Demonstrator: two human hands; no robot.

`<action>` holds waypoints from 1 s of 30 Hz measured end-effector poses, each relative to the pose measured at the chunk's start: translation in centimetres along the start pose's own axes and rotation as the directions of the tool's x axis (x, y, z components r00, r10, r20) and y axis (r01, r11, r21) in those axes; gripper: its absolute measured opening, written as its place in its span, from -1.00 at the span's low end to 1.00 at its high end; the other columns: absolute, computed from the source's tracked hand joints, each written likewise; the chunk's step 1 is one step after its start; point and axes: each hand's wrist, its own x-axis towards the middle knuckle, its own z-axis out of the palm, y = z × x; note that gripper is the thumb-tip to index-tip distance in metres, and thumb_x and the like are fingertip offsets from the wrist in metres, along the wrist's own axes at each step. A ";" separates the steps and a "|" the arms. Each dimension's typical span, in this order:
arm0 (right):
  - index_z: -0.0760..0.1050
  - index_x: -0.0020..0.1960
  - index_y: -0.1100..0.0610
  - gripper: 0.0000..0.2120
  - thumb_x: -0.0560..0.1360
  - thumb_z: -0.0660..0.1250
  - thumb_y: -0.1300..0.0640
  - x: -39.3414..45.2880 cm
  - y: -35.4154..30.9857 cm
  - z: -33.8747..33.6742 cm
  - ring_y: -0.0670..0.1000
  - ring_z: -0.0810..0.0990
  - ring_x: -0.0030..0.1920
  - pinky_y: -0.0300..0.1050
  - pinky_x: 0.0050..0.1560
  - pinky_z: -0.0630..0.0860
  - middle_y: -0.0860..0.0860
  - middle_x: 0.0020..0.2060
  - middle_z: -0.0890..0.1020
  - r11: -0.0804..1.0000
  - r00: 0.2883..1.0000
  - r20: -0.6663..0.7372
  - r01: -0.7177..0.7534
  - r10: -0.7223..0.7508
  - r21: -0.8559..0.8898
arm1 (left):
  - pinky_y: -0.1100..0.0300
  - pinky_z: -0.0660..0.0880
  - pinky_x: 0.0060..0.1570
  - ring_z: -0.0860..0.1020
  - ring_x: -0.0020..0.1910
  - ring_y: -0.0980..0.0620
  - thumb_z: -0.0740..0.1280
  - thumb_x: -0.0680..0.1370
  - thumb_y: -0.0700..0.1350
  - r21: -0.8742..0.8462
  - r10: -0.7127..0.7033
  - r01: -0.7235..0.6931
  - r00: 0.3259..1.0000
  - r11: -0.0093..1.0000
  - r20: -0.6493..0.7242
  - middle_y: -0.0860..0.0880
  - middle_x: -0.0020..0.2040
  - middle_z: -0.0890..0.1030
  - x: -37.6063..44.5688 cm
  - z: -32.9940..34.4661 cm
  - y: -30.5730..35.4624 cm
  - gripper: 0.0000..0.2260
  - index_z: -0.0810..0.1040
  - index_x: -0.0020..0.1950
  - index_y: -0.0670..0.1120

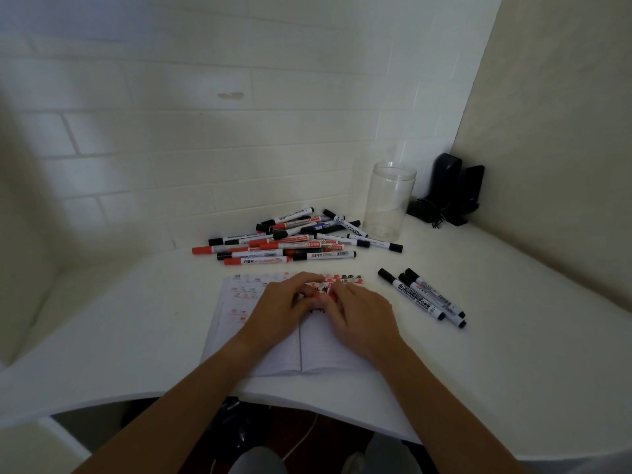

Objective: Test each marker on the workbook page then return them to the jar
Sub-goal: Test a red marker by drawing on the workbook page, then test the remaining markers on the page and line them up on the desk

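An open workbook (pixel 273 354) lies on the white desk, its upper pages covered with red and black marks. Over its middle, my left hand (pixel 284 307) and my right hand (pixel 359 313) both grip a red marker (pixel 319 294) between them; only a small part of it shows between the fingers. A pile of several red, black and blue markers (pixel 294 241) lies beyond the workbook. Three black markers (pixel 424 295) lie together to the right of it. A clear plastic jar (pixel 388 200) stands upright and looks empty behind the pile on the right.
Two black speakers with a cable (pixel 451 193) stand in the back right corner by the wall. A white tiled wall runs behind the desk (pixel 513 336). The desk's front edge curves just below the workbook.
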 end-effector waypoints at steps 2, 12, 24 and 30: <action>0.44 -0.15 -0.02 -0.44 0.55 -0.07 -0.44 0.2 0.0 -0.2 -0.07 0.49 -0.30 -0.14 -0.26 0.30 -0.12 -0.31 0.52 0.997 0.997 0.041 -0.070 0.071 -0.031 | 0.50 0.44 0.02 0.60 -0.02 0.38 0.35 0.61 -0.25 0.032 0.046 -0.048 0.997 0.998 0.057 0.12 0.07 0.71 -0.1 0.0 -0.1 -0.60 0.49 0.42 0.01; 0.41 -0.38 0.05 -0.42 0.43 0.13 -0.45 1.0 -0.1 -0.5 0.05 0.56 -0.32 -0.13 -0.23 0.45 -0.01 -0.41 0.50 0.894 0.906 0.050 -0.403 0.420 -0.197 | 0.02 0.37 0.24 0.42 0.20 0.08 0.08 0.49 0.00 0.354 0.012 -0.024 0.999 0.935 0.036 0.05 0.17 0.54 0.3 1.3 -1.3 -0.62 0.56 0.18 0.00; 0.47 0.17 0.15 -0.58 0.67 0.08 -0.18 0.5 2.8 0.4 0.12 0.56 0.04 0.06 0.04 0.53 0.11 0.04 0.59 0.863 0.882 -0.125 -0.471 0.454 -0.186 | 0.07 0.33 0.14 0.42 0.15 0.10 0.17 0.50 -0.05 0.325 -0.035 0.015 0.998 0.946 0.057 0.08 0.12 0.56 0.8 1.2 -1.4 -0.71 0.60 0.12 0.03; 0.41 0.31 0.14 -0.68 0.57 0.26 0.23 0.7 3.7 -0.1 0.13 0.45 0.23 0.07 0.26 0.43 0.11 0.21 0.48 0.822 0.867 -0.031 -0.482 0.497 -0.303 | 0.04 0.54 0.08 0.54 -0.02 0.07 0.32 0.55 -0.26 0.352 -0.038 0.023 0.999 0.936 0.037 0.03 -0.02 0.64 3.2 0.9 -1.4 -0.83 0.64 0.04 -0.04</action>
